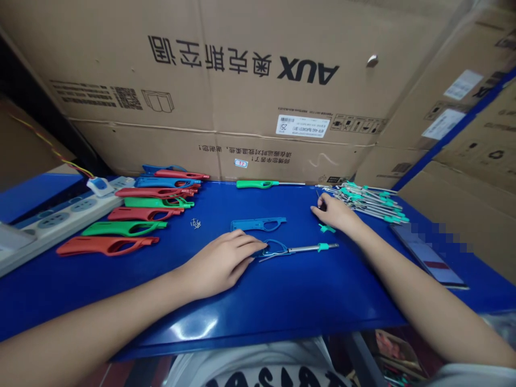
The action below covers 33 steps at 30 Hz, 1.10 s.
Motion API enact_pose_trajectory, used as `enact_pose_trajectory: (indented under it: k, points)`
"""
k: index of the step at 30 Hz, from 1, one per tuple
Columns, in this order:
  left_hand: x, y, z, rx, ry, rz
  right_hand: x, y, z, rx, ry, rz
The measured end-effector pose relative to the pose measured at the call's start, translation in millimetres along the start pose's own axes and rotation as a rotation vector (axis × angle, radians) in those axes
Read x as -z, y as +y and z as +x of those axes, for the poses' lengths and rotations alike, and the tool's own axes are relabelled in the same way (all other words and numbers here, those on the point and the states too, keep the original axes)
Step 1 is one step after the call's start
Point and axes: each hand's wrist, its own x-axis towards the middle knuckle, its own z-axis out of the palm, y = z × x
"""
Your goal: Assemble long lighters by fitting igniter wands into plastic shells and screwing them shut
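My left hand [226, 260] lies over a blue lighter handle half [275, 246], its fingers closed on it and hiding most of it. From that half a metal lighter tube [302, 249] points right, with a green clip near its tip and a thin wire beside it. Another blue handle half [258, 223] lies just behind. My right hand [332, 211] is pinched at the left end of a pile of metal tubes [371, 201] with green clips. Something thin and dark shows at its fingertips, too small to name. A loose green clip [327, 228] lies below that hand.
Red, green and blue handle shells [133, 228] are lined up at left beside a white power strip [56, 220]. Several small screws [195, 223] form a heap. A green lighter [258, 184] lies before the cardboard wall [242, 97]. A phone [429, 258] rests at right.
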Motion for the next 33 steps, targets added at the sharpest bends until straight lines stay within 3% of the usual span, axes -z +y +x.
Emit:
enact_pose_trajectory:
  k: [12,15,18,20,22,28,33]
  points:
    - [2,-1,0,0.002,-0.008,-0.027,18,42,2,0.080,0.045,-0.120]
    - [3,-2,1,-0.004,-0.001,-0.031,31,40,-5,0.313,0.083,-0.047]
    - [4,-4,2,-0.007,-0.010,-0.044,42,34,-16,0.540,-0.215,0.216]
    - [5,-5,2,-0.008,-0.021,-0.053,44,29,-22,0.518,-0.408,0.280]
    - [5,-5,2,-0.009,-0.024,-0.058,42,24,-25,0.473,-0.470,0.323]
    - [5,-6,2,-0.015,-0.027,-0.051,20,1,-25,0.551,-0.333,0.539]
    - [7,-4,3,-0.011,-0.041,-0.052,5,-14,-26,0.404,-0.454,0.899]
